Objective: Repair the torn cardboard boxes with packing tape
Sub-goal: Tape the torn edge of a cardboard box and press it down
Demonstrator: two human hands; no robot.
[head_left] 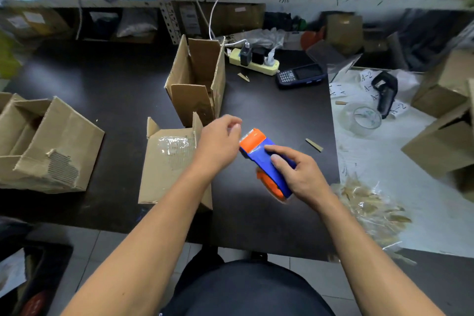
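Hands meet mid-bench: the right hand (300, 174) grips a tape dispenser (266, 159), while left hand (218, 143) fingertips pinch at its blade end, likely freeing tape for the flattened box (166, 167) alongside.

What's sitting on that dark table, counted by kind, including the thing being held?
Cardboard boxes: 3 (torn box, upright box, taped box)
Tape dispensers: 1 (blue and orange dispenser, held in the right hand)
Power strips: 1 (power strip)
Handheld scanners: 1 (keypad device)
Total: 6
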